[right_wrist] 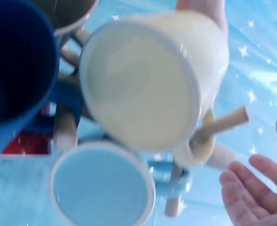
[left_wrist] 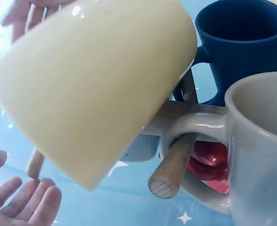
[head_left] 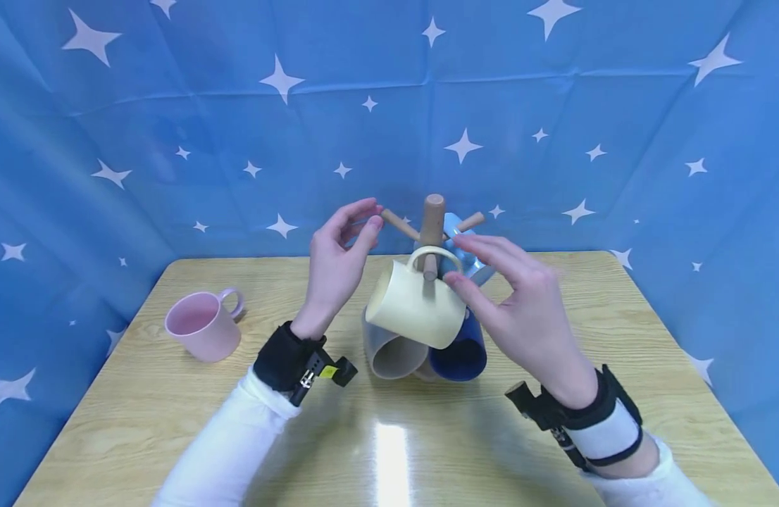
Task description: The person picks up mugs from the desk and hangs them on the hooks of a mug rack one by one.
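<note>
A cream mug hangs tilted by its handle from the front peg of a wooden mug tree. My left hand is raised at the tip of the tree's upper left peg, fingers loosely bent. In the left wrist view its fingertips lie right by a peg end. My right hand is beside the cream mug, thumb and fingers spread close to its handle; the right wrist view shows those fingers relaxed and holding nothing.
Lower on the tree hang a grey mug and a dark blue mug. A light blue mug is behind on the right. A pink mug stands on the wooden table at left. Something red shows behind the grey handle.
</note>
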A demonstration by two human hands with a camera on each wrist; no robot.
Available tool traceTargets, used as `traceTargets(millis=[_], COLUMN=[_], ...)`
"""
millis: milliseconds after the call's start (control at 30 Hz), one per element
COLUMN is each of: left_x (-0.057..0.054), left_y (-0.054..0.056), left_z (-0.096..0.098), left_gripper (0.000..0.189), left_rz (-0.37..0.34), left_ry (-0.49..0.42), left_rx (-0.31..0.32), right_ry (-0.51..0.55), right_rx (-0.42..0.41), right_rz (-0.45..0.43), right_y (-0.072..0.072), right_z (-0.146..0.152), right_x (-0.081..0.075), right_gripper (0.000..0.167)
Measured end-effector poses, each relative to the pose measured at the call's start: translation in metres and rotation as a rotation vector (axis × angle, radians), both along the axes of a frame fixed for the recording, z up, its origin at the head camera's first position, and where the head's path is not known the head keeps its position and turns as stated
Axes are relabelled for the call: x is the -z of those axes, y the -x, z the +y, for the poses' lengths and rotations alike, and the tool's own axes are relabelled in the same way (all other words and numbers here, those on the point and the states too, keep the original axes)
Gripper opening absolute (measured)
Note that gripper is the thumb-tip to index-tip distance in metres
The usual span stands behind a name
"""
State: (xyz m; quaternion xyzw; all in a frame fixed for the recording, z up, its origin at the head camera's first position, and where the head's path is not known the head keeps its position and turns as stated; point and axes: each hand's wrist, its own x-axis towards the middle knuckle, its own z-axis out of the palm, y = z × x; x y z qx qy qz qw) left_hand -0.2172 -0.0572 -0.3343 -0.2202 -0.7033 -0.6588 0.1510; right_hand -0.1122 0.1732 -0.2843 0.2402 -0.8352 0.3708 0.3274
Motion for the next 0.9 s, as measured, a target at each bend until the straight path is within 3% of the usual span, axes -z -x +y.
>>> traceTargets(millis=[33, 167, 433, 900], left_x=[-0.012, -0.026, -0.021, -0.025], left_y=[-0.009, -0.016, -0.005, -0.002], left_z=[0.002, 0.007, 0.012, 0.020], left_gripper=[0.043, 0.041, 0.040, 0.032], left_rz=[-0.039, -0.125, -0.132, -0.165], left_ry=[0.032, 0.091, 0.111, 0.062], left_rx=[-0.009, -0.016, 0.009, -0.003], right_ry=[-0.006, -0.021, -0.048, -0.111], right_rx=[-0.005, -0.006, 0.035, 0.120], right_rz=[0.003, -0.002, 0.033, 0.132], right_y=[-0.001, -0.003, -0.003, 0.001], right_z=[-0.004, -0.018, -0.031, -0.036], right_x=[0.002, 0.007, 0.012, 0.015], right_gripper=[0.043, 0.043, 0.037, 0.032])
